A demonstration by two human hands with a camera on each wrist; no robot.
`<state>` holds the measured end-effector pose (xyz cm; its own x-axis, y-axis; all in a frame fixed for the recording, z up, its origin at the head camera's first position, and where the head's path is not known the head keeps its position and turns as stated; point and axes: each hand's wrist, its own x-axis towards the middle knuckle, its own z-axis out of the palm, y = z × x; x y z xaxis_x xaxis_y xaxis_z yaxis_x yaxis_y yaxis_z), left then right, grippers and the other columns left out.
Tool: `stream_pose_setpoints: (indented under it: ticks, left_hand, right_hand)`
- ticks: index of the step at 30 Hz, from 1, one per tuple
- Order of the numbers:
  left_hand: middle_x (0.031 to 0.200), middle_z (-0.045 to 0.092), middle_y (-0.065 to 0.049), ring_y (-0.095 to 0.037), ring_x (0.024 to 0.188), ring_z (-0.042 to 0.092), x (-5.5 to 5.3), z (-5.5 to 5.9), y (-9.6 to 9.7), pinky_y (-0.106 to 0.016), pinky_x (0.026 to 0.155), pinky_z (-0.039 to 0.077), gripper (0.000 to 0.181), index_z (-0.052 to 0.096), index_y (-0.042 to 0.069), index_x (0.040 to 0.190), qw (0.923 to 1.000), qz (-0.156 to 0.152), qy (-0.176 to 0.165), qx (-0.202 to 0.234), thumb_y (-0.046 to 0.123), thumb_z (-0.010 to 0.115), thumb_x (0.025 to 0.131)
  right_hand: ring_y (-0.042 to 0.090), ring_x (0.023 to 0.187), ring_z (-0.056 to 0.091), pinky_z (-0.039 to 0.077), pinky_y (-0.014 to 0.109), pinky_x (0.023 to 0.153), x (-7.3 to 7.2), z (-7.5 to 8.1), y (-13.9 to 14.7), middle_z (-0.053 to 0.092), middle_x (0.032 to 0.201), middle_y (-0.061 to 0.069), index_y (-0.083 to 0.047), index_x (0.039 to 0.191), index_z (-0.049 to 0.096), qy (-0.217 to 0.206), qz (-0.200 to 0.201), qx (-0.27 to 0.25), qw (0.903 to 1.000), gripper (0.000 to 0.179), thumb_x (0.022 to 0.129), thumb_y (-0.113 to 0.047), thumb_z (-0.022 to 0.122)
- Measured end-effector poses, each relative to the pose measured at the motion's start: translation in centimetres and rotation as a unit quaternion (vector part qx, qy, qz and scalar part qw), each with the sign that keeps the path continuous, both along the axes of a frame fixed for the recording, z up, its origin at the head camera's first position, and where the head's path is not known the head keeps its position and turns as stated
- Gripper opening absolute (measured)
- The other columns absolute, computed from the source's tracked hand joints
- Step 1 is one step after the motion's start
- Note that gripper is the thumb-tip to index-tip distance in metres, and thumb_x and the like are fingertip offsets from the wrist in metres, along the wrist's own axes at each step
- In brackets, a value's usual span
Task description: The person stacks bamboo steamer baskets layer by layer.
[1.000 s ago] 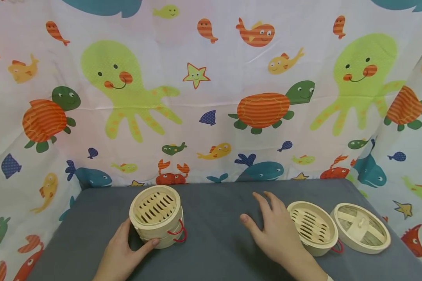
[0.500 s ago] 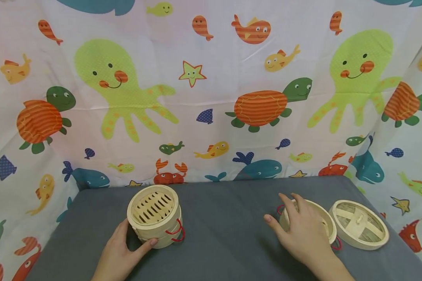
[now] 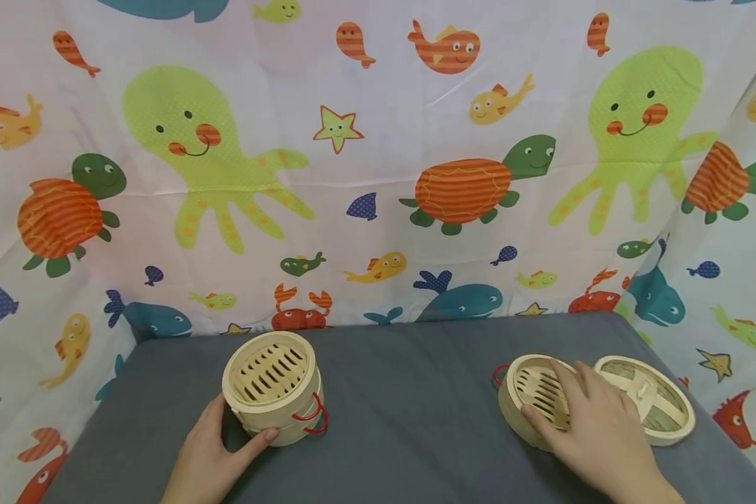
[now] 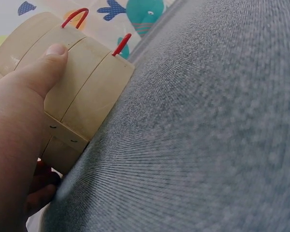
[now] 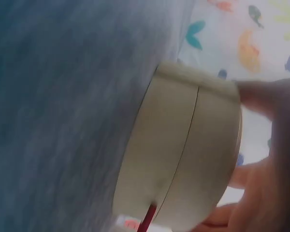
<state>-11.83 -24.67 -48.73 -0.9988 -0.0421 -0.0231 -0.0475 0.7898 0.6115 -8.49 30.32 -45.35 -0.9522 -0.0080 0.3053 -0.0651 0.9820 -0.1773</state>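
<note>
On the left of the table, my left hand [image 3: 213, 451] grips the side of a stack of small round bamboo steamer baskets [image 3: 274, 392], thumb across the near wall. The left wrist view shows the stacked walls [image 4: 89, 82] with red loop handles. My right hand [image 3: 598, 420] is over another bamboo steamer basket [image 3: 540, 395], fingers loosely bent above its slats and rim and hiding its right part. In the right wrist view the basket's wall [image 5: 179, 145] stands below the fingers [image 5: 253, 179]. A bamboo lid [image 3: 664, 413] lies beside that basket, partly behind the hand.
The dark grey table cover [image 3: 403, 413] stretches between the stack and the right basket. A white curtain [image 3: 378, 91] printed with sea animals hangs along the back and both sides of the table.
My right hand has moved rightward from the middle of the table to above the right basket. My left hand keeps its grip on the stack. The head view has shifted slightly.
</note>
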Motion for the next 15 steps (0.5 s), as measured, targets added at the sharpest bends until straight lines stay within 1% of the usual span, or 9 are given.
stream_pose_setpoints:
  ticks: [3, 6, 8, 12, 15]
  left_hand:
    - [0.163, 0.04, -0.035, -0.057, 0.148, 0.043, 0.0, 0.0, 0.1, -0.077, 0.115, 0.039, 0.125, 0.026, -0.006, 0.168, 1.0, -0.001, 0.001, 0.002, 0.075, 0.078, 0.09]
    - [0.164, 0.039, -0.036, -0.057, 0.149, 0.041, 0.0, 0.1, 0.1, -0.077, 0.116, 0.037, 0.126, 0.024, -0.006, 0.169, 1.0, 0.0, -0.006, 0.003, 0.076, 0.078, 0.089]
    - [0.165, 0.037, -0.036, -0.057, 0.15, 0.04, 0.0, 0.1, 0.2, -0.077, 0.116, 0.036, 0.127, 0.023, -0.006, 0.169, 0.9999, 0.001, -0.012, 0.002, 0.077, 0.077, 0.089]
    - [0.166, 0.036, -0.036, -0.057, 0.151, 0.039, -0.1, 0.1, 0.1, -0.077, 0.117, 0.035, 0.128, 0.022, -0.006, 0.17, 0.9998, 0.001, -0.017, 0.005, 0.077, 0.077, 0.089]
    - [0.165, 0.036, -0.036, -0.058, 0.15, 0.039, -0.1, 0.0, 0.0, -0.077, 0.116, 0.036, 0.127, 0.023, -0.005, 0.169, 0.9999, 0.001, -0.014, 0.007, 0.076, 0.078, 0.089]
  right_hand:
    - [0.058, 0.132, 0.053, 0.039, 0.083, 0.1, 0.1, 0.1, 1.1, 0.055, 0.145, 0.037, -0.002, 0.156, 0.052, -0.029, 0.014, 0.002, 0.9995, 0.097, 0.093, -0.074, 0.073]
    - [0.06, 0.13, 0.055, 0.042, 0.082, 0.1, -0.1, 0.3, 2.1, 0.056, 0.146, 0.037, 0.001, 0.158, 0.049, -0.05, 0.037, -0.01, 0.998, 0.1, 0.094, -0.071, 0.074]
    - [0.061, 0.13, 0.056, 0.044, 0.082, 0.099, -0.2, 0.4, 2.8, 0.056, 0.148, 0.036, 0.003, 0.16, 0.047, -0.056, 0.054, -0.024, 0.9967, 0.102, 0.093, -0.068, 0.078]
    - [0.059, 0.136, 0.053, 0.045, 0.08, 0.1, -0.5, 0.4, 3.9, 0.053, 0.154, 0.034, 0.007, 0.162, 0.043, -0.065, 0.087, -0.065, 0.992, 0.107, 0.09, -0.061, 0.085]
    - [0.057, 0.14, 0.05, 0.044, 0.08, 0.102, -0.8, 0.3, 4.4, 0.05, 0.158, 0.033, 0.008, 0.163, 0.039, -0.076, 0.099, -0.088, 0.9882, 0.113, 0.088, -0.06, 0.088]
